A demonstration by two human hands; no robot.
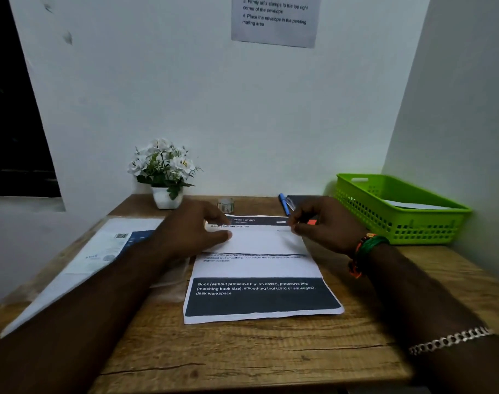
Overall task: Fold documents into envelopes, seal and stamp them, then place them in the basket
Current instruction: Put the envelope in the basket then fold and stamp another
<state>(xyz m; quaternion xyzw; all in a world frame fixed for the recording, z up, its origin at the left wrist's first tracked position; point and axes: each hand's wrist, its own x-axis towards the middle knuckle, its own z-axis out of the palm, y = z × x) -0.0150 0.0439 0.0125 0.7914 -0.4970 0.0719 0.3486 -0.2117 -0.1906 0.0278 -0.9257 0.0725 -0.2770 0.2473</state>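
White document (257, 268) partly folded, hands (194, 231) covering its corners

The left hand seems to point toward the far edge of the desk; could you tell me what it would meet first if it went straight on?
Probably the small glass jar, just beyond the left hand, which pinches the folded document. Depth is unclear; it might pass beside it and reach the wall.

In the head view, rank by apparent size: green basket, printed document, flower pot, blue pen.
1. Document, nearest the camera, so unsure against the basket.
2. Basket, about as wide but farther back.
3. Flower pot, counted without the flowers.
4. Pen, partly hidden by the right hand.
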